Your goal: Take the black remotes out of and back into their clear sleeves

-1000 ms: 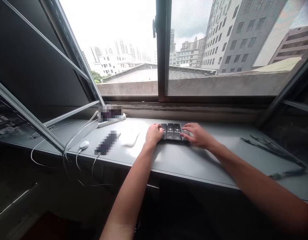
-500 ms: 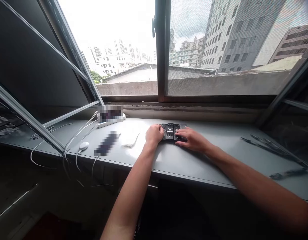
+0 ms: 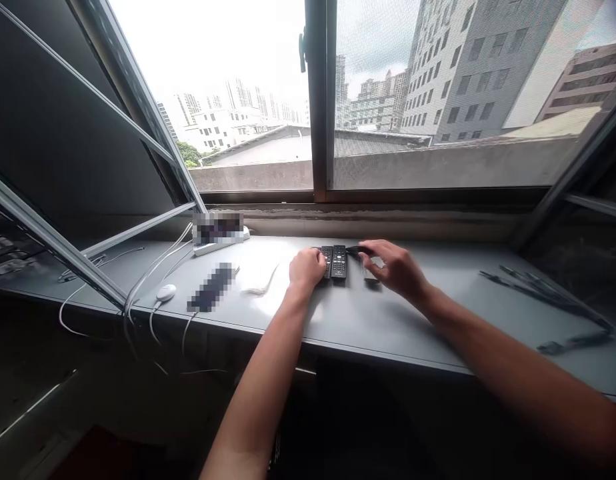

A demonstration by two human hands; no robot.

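Two black remote controls lie side by side on the grey tabletop, the right-hand remote [image 3: 339,262] in plain view and the left-hand remote [image 3: 327,260] partly covered. My left hand [image 3: 307,267] is closed at the left edge of that covered one, thumb side against it. A third remote [image 3: 356,250], seen nearly edge-on, is tilted up off the table in the pinch of my right hand [image 3: 392,264]. Beneath the right fingers sits a small see-through piece [image 3: 371,275], partly hidden, whose kind I cannot make out.
White folded paper [image 3: 261,279], a blurred-out phone-like object [image 3: 213,287] and a round white charger [image 3: 166,292] with cables lie to the left. Behind them is a white power strip [image 3: 221,245]. Dark cables or thin rods [image 3: 533,293] lie right. A metal frame [image 3: 153,143] slants up at left.
My right hand has gone from lying over the right-most remote to pinching it, lifting and tilting it away from the other two. My left hand has stayed in place.
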